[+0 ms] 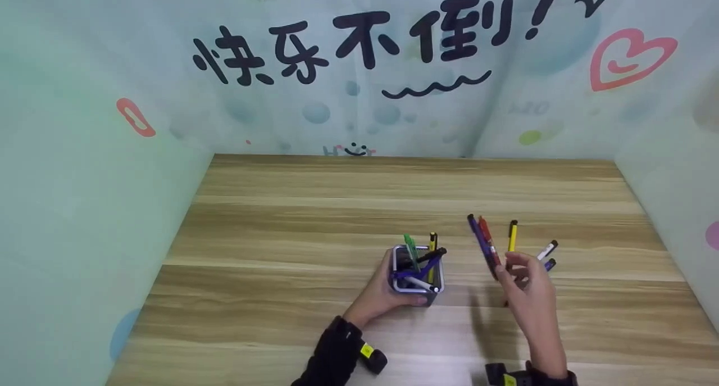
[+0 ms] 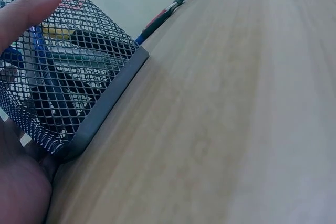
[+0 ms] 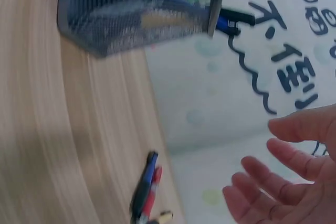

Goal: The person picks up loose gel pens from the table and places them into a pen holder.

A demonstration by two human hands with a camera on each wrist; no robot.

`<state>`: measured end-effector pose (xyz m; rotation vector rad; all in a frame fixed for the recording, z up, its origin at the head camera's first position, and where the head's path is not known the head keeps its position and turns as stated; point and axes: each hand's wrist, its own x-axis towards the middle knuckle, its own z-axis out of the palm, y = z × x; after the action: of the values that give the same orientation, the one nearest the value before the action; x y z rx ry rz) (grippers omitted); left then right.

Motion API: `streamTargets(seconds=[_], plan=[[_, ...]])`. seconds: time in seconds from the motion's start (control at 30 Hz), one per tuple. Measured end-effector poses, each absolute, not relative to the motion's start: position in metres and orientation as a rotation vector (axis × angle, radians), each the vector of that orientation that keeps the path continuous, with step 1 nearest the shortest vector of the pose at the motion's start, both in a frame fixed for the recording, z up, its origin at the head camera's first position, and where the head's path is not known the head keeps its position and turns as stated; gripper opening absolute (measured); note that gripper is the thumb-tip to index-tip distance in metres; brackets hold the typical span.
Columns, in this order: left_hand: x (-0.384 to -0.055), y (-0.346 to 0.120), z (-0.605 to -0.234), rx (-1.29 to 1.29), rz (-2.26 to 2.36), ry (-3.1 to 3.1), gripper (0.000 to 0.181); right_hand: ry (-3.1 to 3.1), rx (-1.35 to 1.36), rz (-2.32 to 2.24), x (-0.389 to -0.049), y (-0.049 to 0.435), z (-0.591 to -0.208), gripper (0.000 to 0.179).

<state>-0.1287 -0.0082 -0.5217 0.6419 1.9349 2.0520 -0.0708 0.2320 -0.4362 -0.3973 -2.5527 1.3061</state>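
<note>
A mesh pen holder [image 1: 442,279] stands on the table, gripped round its side by my left hand [image 1: 377,292]. In the left wrist view, the thumb [image 2: 32,17] lies across the mesh. Several pens lean inside, among them a green pen [image 1: 411,249] and a yellow one [image 1: 432,243]. My right hand [image 1: 531,287] hovers over loose pens, its fingers loosely bent. The right wrist view shows nothing between those fingers. Just beyond the fingertips lie a dark blue pen [image 1: 480,241] and a red pen [image 1: 487,234] side by side. The hand partly hides a yellow pen [image 1: 513,237].
A white pen [image 1: 547,249] and a blue-capped pen [image 1: 550,264] lie right of the right hand, partly covered by it. The wooden table [image 1: 281,228] meets a printed backdrop [image 1: 269,116] at the back and on both sides.
</note>
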Motion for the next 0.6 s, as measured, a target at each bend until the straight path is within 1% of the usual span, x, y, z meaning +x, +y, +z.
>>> streamTargets(seconds=[0.27, 0.43, 0.6], plan=[[-0.121, -0.013, -0.500, 0.626, 2.040, 1.925, 0.085, -2.760, -0.474, 1.241, -0.067, 0.270, -0.456, 0.047], [-0.125, -0.010, -0.515, 0.648, 2.044, 1.938, 0.087, -2.873, -0.538, 1.212, -0.068, 0.284, -0.470, 0.052], [-0.129, -0.009, -0.525, 0.666, 2.050, 1.938, 0.088, -2.925, -0.548, 1.142, -0.071, 0.286, -0.477, 0.052]])
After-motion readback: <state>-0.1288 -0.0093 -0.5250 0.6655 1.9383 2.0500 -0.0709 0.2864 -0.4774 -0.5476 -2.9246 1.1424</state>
